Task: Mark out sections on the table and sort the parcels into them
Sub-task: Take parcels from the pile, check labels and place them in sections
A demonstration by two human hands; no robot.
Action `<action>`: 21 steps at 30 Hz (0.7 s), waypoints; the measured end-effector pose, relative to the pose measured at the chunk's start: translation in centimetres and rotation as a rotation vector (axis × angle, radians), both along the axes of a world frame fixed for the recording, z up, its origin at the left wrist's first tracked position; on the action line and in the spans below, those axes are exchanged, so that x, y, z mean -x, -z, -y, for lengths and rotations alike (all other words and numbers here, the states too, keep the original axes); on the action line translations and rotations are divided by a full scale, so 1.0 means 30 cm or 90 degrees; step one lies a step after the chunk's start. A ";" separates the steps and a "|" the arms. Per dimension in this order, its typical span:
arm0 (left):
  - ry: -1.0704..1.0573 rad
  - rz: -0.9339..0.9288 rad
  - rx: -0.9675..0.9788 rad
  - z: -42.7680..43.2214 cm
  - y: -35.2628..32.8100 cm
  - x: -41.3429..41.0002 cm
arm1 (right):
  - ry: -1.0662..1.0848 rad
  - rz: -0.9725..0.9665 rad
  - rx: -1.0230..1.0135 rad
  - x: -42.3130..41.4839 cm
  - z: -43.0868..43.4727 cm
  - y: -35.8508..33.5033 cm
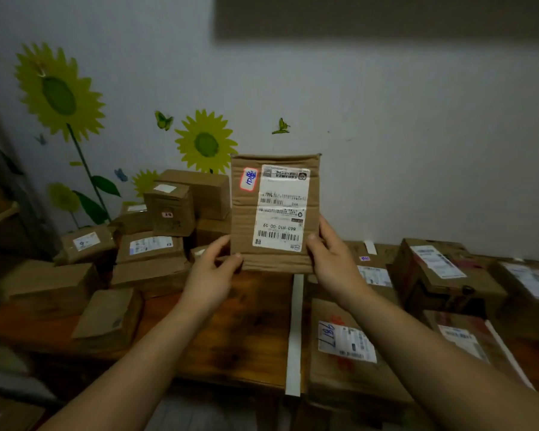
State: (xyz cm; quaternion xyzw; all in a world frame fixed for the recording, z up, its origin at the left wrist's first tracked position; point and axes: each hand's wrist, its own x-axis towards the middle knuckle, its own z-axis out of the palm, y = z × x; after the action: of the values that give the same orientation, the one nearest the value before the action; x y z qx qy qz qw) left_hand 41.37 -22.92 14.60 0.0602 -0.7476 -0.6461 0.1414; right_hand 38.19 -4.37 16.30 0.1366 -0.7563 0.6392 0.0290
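Parcel: flat cardboard parcel (274, 213), held upright above the table's middle, label facing the camera, print upside down.
Left hand (210, 275): clamped on the parcel's lower left corner, thumb on the front; forearm reaches in from 7 o'clock.
Right hand (333, 262): clamped on the lower right edge, thumb on the front; forearm from 5 o'clock.
Table (231, 331): wooden; a white tape strip (294, 331) runs 12 to 6 across it.
Stacked boxes (156, 231): 9 o'clock of the strip.
Labelled boxes (433, 275): 3 o'clock of it.
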 end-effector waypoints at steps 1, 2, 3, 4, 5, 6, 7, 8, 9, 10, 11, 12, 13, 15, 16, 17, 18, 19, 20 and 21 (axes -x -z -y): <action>0.014 -0.004 0.000 0.017 -0.008 -0.011 | 0.013 -0.004 -0.002 -0.023 0.007 -0.003; 0.029 -0.013 -0.009 0.031 -0.013 -0.023 | 0.026 -0.010 -0.009 -0.045 0.012 0.003; 0.044 -0.024 -0.029 0.042 -0.014 -0.033 | 0.037 -0.014 -0.011 -0.068 0.017 0.010; 0.056 -0.038 -0.054 0.047 -0.014 -0.043 | 0.047 -0.017 -0.010 -0.089 0.020 0.018; 0.062 -0.052 -0.079 0.051 -0.010 -0.051 | 0.056 -0.015 -0.007 -0.110 0.021 0.025; 0.066 -0.064 -0.103 0.050 -0.009 -0.061 | 0.062 -0.017 -0.005 -0.133 0.020 0.028; 0.068 -0.073 -0.120 0.046 -0.006 -0.070 | 0.066 -0.028 -0.009 -0.155 0.016 0.028; 0.075 -0.082 -0.132 0.039 -0.003 -0.079 | 0.070 -0.040 -0.016 -0.177 0.009 0.027; 0.087 -0.090 -0.138 0.030 0.000 -0.088 | 0.077 -0.048 -0.021 -0.196 -0.003 0.025; 0.103 -0.092 -0.145 0.017 0.000 -0.098 | 0.082 -0.054 -0.023 -0.215 -0.018 0.019; 0.117 -0.088 -0.149 0.002 0.000 -0.107 | 0.088 -0.059 -0.024 -0.230 -0.038 0.015; 0.131 -0.081 -0.151 -0.018 -0.006 -0.117 | 0.094 -0.062 -0.025 -0.244 -0.059 0.011; 0.144 -0.075 -0.146 -0.040 -0.008 -0.122 | 0.101 -0.066 -0.028 -0.256 -0.087 0.011; 0.182 -0.073 -0.121 -0.102 -0.009 -0.130 | 0.117 -0.073 -0.047 -0.281 -0.153 0.012; 0.204 -0.070 -0.102 -0.143 -0.009 -0.135 | 0.133 -0.077 -0.061 -0.293 -0.193 0.013; 0.227 -0.066 -0.085 -0.192 -0.006 -0.138 | 0.152 -0.075 -0.074 -0.304 -0.240 0.016; 0.247 -0.057 -0.077 -0.247 -0.004 -0.143 | 0.169 -0.067 -0.081 -0.317 -0.292 0.020; 0.262 -0.047 -0.076 -0.309 -0.001 -0.148 | 0.181 -0.054 -0.084 -0.334 -0.348 0.024; 0.273 -0.036 -0.082 -0.376 0.001 -0.154 | 0.193 -0.041 -0.089 -0.353 -0.410 0.029; 0.285 -0.026 -0.094 -0.448 0.008 -0.158 | 0.206 -0.032 -0.097 -0.375 -0.477 0.035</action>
State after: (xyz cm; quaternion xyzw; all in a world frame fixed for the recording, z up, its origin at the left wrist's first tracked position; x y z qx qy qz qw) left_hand 46.11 -9.48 14.35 -0.1100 -0.6903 -0.7151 0.0053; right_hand 49.45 9.95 15.25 0.0304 -0.8137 0.5634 0.1399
